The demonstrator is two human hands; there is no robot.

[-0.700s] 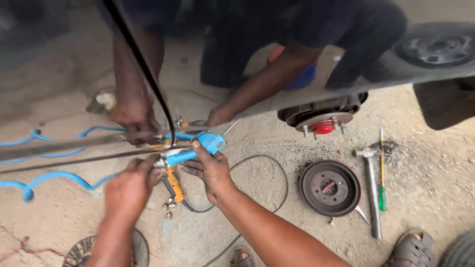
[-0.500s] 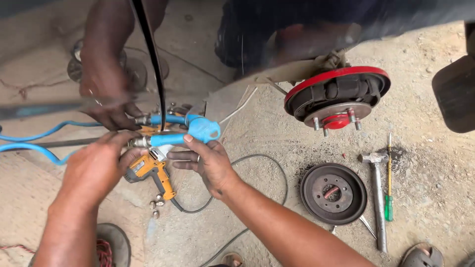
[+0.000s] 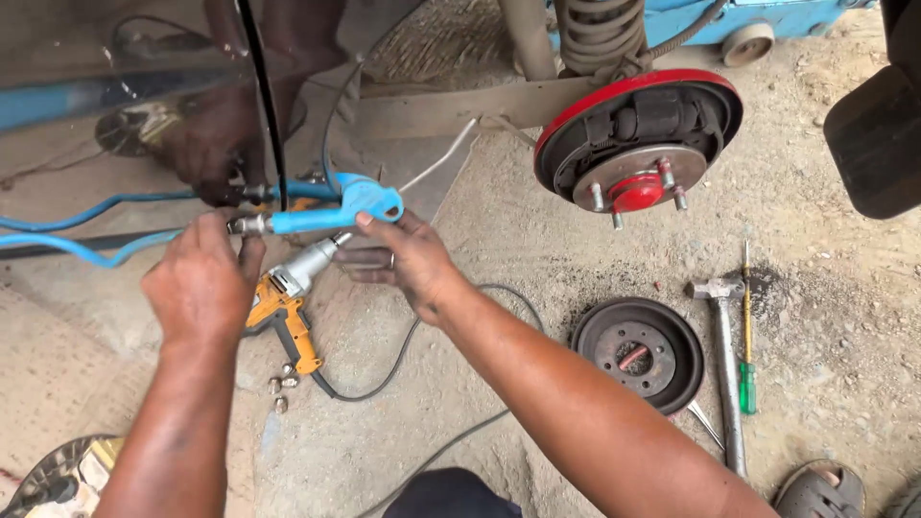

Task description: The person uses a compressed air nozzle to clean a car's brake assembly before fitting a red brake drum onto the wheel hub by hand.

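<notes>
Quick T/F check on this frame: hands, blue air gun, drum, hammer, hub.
1. Both hands, left hand and right hand, touch the blue air gun. True.
2. The brake drum is mounted on the hub. False: it lies on the ground.
3. The hammer lies right of the drum. True.
4. The orange impact wrench is held up in the right hand. False: it lies on the ground.

- Soft, even daylight falls on the sandy ground to the right of the right hand (image 3: 408,261), with only faint shadows.
- Above the left hand (image 3: 200,283) a dark, dim band sits in shade; details there smear and blur.
- Both forearms are sharp and evenly lit.
- A black out-of-focus shape (image 3: 878,125) sits at the far right edge.
- No strong glare.
</notes>
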